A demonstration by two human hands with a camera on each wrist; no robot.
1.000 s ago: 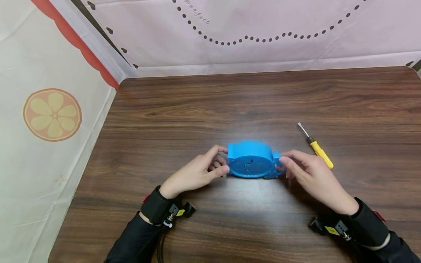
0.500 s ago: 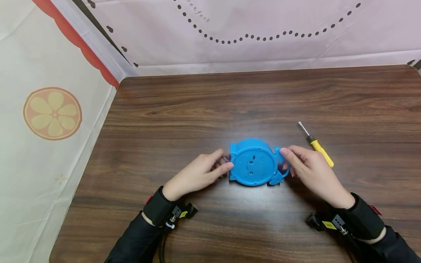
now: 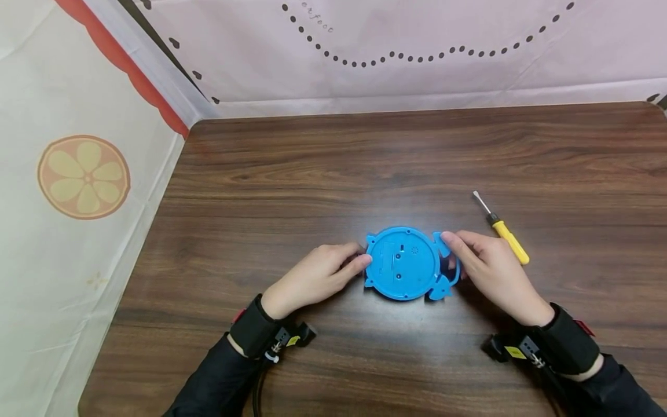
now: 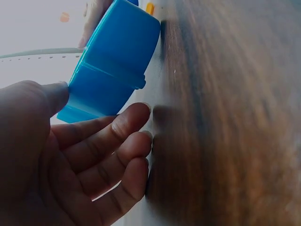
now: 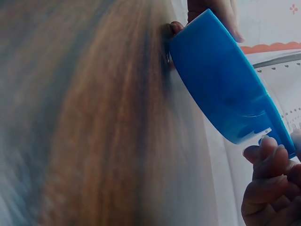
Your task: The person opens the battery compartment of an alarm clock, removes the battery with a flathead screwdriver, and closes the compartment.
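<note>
**Both hands tip the blue clock onto its face**

Two hands have the blue alarm clock (image 3: 403,264) between them near the middle of the wooden table (image 3: 365,162), its back panel turned up toward my head camera. My left hand (image 3: 318,277) pinches the clock's left edge, thumb above and fingertips (image 4: 134,115) curled beneath; the left wrist view shows the housing tilted, one edge close to the wood and the near edge held clear of it. My right hand (image 3: 482,266) grips the right edge by the small handle-like lug, fingers curled round it; the right wrist view shows those fingers (image 5: 265,160) bent under the rim with the clock slanted against the tabletop.

I judge the step in hand to be laying the clock face down so that the back, with its battery cover and small holes, is reachable. It is not flat yet, going by both wrist views.

A yellow-handled screwdriver (image 3: 502,230) lies just beyond my right hand, untouched, tip pointing away from me.

Next, as I read it, the clock needs to settle flat and steady, the left hand bracing it while the right lets go and reaches a short way for the screwdriver. Whether screws sit in those holes I cannot tell at this size.
</note>
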